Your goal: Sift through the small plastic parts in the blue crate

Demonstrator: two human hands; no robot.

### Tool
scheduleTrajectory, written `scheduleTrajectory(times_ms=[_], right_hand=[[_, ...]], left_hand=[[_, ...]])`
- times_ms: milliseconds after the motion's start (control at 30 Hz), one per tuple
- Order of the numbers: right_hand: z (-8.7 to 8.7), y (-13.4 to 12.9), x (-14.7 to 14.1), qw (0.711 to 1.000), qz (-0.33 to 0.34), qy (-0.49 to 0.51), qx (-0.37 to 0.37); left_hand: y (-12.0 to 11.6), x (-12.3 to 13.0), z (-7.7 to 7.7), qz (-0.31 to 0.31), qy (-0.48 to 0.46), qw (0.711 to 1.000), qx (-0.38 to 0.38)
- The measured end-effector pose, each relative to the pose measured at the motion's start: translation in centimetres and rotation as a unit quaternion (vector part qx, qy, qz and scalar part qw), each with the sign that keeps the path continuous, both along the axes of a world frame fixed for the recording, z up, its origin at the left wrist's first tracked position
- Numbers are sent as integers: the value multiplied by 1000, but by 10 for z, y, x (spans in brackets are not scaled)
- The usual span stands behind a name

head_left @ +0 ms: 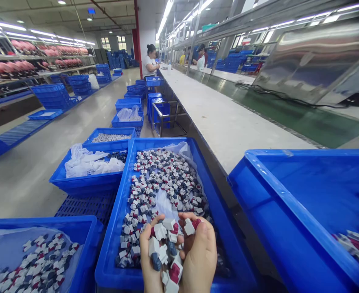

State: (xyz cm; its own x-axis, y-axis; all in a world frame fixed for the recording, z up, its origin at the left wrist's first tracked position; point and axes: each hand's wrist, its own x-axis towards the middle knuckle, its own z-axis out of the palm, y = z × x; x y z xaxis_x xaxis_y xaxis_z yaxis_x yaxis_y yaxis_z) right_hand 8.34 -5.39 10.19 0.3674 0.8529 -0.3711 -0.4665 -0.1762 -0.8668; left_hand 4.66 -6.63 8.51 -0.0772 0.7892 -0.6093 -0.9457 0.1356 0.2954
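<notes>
Cupped together, my left hand [147, 254] and my right hand [199, 252] hold a heap of small plastic parts [167, 248] in white, dark blue and dark red. They are over the near end of a long blue crate [110, 244] lined with thin plastic film. Many more parts of the same colours [170, 173] lie spread across that crate. Fingers of both hands curl up around the heap, and its underside is hidden by my palms.
Lower left stands a blue crate [88, 240] with similar parts; another [277, 195] is at the right. A crate with crumpled white film [90, 162] sits beside the long one. A white workbench [210, 110] runs away alongside a green belt [259, 110]. A person [150, 65] sits far ahead.
</notes>
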Motion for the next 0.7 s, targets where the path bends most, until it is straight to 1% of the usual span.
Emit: scheduleTrajectory(times_ms=[100,167,200,233,267,300,333,367,400,433,467,533,633,700], right_hand=[[-2,0,2,999,-21,-9,38],[-6,5,11,996,-38,-28,70],[-9,8,18,993,-42,-59,90],[-11,11,25,988,-28,-107,108],[-12,15,32,979,9,-165,121],[-13,18,39,965,71,-219,124],[-14,20,44,947,151,-259,117],[-13,22,48,925,228,-286,106],[-13,23,50,904,288,-301,96],[-12,23,51,889,323,-310,89],[-12,24,51,880,339,-320,88],[-11,24,50,868,344,-346,92],[-11,25,50,847,345,-394,96],[-11,26,52,824,336,-446,94]], left_hand=[[0,-1,6,3,1,1000,-3],[-1,-2,6,-8,-7,1000,1],[-1,-3,5,-14,-11,1000,2],[-2,-3,5,-18,-13,1000,3],[-2,-4,4,-20,-10,1000,7],[-2,-5,3,-19,-3,1000,15],[-2,-6,3,-19,7,1000,23],[-3,-7,3,-21,20,999,30],[-3,-8,3,-24,37,998,34],[-2,-9,4,-30,56,997,35],[-2,-10,5,-37,72,996,33],[-1,-13,7,-52,90,994,27],[1,-17,9,-71,70,995,22],[1,-17,10,-84,52,995,15]])
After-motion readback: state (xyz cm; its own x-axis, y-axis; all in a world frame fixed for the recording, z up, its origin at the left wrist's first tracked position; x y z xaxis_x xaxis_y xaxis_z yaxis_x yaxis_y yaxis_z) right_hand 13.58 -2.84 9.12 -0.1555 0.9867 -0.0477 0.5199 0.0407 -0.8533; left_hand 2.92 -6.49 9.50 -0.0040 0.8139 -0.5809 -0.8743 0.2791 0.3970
